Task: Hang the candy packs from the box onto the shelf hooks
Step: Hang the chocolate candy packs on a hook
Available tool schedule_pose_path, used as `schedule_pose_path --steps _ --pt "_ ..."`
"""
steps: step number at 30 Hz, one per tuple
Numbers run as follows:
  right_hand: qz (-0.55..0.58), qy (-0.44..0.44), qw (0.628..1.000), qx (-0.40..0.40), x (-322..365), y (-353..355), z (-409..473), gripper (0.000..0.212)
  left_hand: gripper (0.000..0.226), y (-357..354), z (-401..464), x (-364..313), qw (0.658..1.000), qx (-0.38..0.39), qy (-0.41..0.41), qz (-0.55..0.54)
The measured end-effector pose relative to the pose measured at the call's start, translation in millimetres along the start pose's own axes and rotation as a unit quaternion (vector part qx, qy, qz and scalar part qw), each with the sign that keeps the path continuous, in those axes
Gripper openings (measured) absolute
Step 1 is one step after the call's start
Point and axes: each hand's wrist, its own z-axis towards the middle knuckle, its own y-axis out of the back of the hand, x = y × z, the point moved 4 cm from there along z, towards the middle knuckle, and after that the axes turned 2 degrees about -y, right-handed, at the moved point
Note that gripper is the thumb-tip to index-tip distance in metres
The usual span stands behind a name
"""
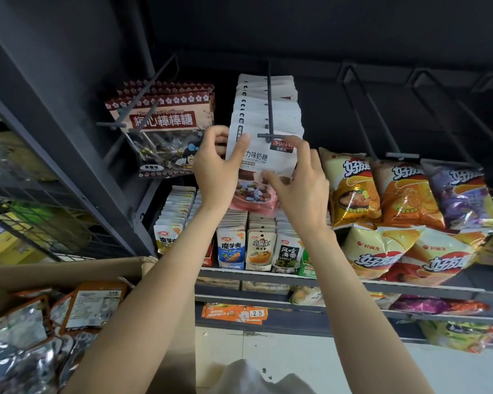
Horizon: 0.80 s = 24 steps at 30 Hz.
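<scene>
A row of white candy packs hangs on a dark shelf hook [269, 109] at the upper middle. The front candy pack [264, 159] is white with a pink bowl of candies printed low on it. My left hand [217, 166] pinches its left edge between thumb and fingers. My right hand [299, 183] holds its right side, index finger up near the hook's tip and thumb on the pack's front. A cardboard box [63, 273] at the lower left holds several orange and silver packs [94, 305].
Plum lollipop bags [165, 129] hang on the hook to the left. Chip bags [407, 191] hang and lie to the right under bare hooks [365, 120]. Small snack packs [258, 248] fill the shelf below. A wire basket [26, 217] stands at the left.
</scene>
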Motion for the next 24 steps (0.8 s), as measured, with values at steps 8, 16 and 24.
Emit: schedule_pose_path --steps 8,16,24 --pt "-0.056 0.000 0.998 -0.038 -8 -24 16 0.066 0.045 -18 24 8 0.997 -0.020 -0.010 0.073" --pt "-0.068 0.031 0.995 -0.060 -13 -16 0 0.066 0.042 -8 0 15 0.999 -0.038 0.000 0.036" --pt "-0.043 0.078 0.994 -0.062 -6 -2 -22 0.053 0.036 11 -29 -5 0.998 -0.039 0.039 0.008"
